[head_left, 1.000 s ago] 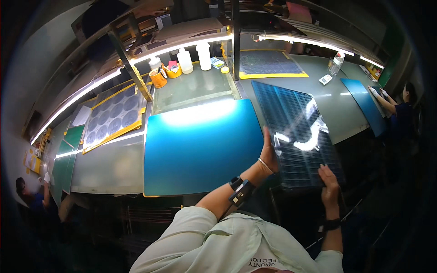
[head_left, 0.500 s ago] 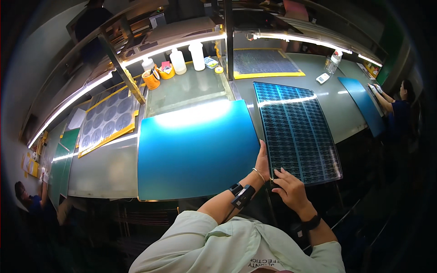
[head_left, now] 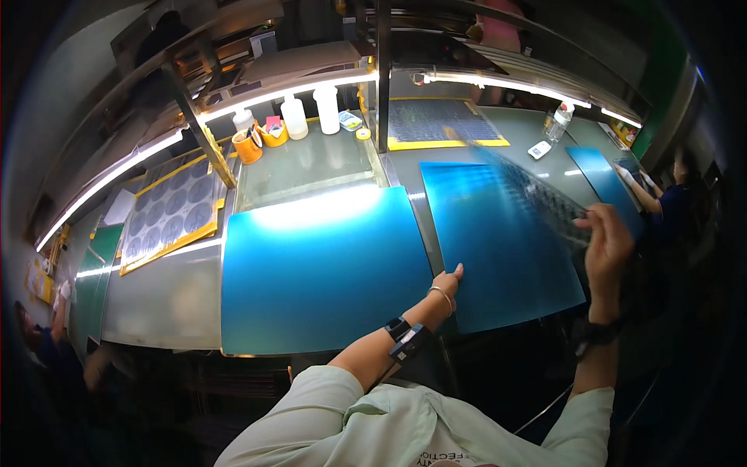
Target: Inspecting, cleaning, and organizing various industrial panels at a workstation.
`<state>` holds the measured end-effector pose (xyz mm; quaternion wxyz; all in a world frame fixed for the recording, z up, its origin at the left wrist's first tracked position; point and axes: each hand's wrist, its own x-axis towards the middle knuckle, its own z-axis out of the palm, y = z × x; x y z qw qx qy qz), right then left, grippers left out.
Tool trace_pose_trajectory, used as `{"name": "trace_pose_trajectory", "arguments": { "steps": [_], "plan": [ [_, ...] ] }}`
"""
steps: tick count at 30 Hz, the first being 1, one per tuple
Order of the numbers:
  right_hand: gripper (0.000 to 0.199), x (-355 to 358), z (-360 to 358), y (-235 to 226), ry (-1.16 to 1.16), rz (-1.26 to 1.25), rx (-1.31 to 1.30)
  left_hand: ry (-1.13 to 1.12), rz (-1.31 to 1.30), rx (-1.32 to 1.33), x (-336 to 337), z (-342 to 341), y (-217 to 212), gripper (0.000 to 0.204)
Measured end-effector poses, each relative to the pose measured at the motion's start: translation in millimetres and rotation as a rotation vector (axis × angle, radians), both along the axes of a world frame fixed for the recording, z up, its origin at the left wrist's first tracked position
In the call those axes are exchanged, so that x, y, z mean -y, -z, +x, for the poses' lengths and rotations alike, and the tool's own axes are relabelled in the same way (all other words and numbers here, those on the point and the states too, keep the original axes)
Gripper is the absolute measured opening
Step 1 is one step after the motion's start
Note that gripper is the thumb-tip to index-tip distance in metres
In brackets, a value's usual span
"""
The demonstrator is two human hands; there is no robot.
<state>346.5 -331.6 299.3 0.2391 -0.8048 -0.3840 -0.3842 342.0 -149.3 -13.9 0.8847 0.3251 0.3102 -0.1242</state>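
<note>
A clear film (head_left: 537, 191) with a dark printed pattern hangs tilted and blurred above the right blue panel (head_left: 498, 272). My right hand (head_left: 608, 237) pinches its near right edge, raised over the panel's right side. My left hand (head_left: 445, 286) is at the panel's near left edge, thumb on top and the other fingers partly hidden, apparently gripping it. To the left, a larger blue panel (head_left: 327, 280) lies flat with a bright lamp reflection along its far side; neither hand touches it.
White bottles (head_left: 327, 110), orange tape rolls (head_left: 247, 145) and a yellow-edged sheet (head_left: 447, 123) stand or lie at the back. A patterned sheet with circles (head_left: 175, 206) is at left. Co-workers sit at both ends, one gloved hand (head_left: 625, 176) at right. A metal post (head_left: 383, 78) rises mid-bench.
My right hand has risen to the right, peeling the printed film up off the right panel and baring its blue surface. My left hand has stayed by the panel's left edge, shifting slightly down.
</note>
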Motion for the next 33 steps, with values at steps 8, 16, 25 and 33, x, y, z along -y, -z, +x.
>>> {"name": "trace_pose_trajectory", "arguments": {
  "steps": [8, 16, 25, 33],
  "plan": [
    [0.022, 52, -58, -19, -0.102, 0.082, 0.067, 0.030, 0.156, 0.029, 16, -20, -26, 0.090],
    [0.027, 179, -43, 167, 0.106, 1.058, -0.929, -0.039, -0.376, 0.405, -157, -56, -105, 0.082],
    [0.019, 110, -73, 213, 0.335, 0.774, -1.345, 0.165, 1.477, 0.218, -202, -120, -120, 0.023],
    [0.009, -49, -96, 226, -0.079, 0.585, -1.538, -0.319, 1.630, -0.036, -300, -332, -97, 0.013]
  ]
}}
